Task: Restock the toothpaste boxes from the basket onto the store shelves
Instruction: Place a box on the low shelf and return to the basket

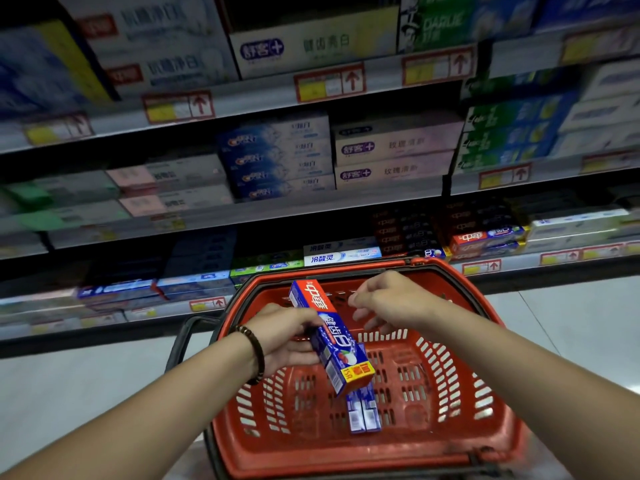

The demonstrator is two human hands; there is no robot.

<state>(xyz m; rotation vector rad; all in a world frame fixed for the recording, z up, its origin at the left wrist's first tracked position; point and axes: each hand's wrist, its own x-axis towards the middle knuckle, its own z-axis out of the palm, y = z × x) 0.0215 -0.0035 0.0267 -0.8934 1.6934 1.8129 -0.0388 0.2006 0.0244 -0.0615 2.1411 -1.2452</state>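
- straight ahead, store shelves (311,211) in several rows, packed with stacked boxes, much of it blurred.
- on the shelf edges, red-framed price tags (329,85) with yellow fields and arrows pointing up.
- on the middle row, blue boxes (277,157) in a pile, white and pink boxes (394,150) just beside them on the right, green boxes (502,136) further right.
- on the lower row at the right, red and blue boxes (485,239) of the same look as the held one.
- pale floor (86,393) under and around the basket.
- between the person and the shelves, a red plastic basket (450,441) with slotted walls, its far rim near the lowest row, a black handle (187,336) down at its left side.
- inside the basket, two more boxes (363,414) side by side on the bottom, partly hidden under the held one.
- toothpaste box (332,337), blue with a red end, above the basket and tilted, red end up toward the shelves, yellow-labelled end down toward the person.
- left hand (284,337) gripping this box around its middle, fingers curled on it, a dark bead bracelet (254,355) on the wrist.
- right hand (384,303) above the far part of the basket, just beside the upper end of the box, fingers loosely bent and pointing down, holding nothing.
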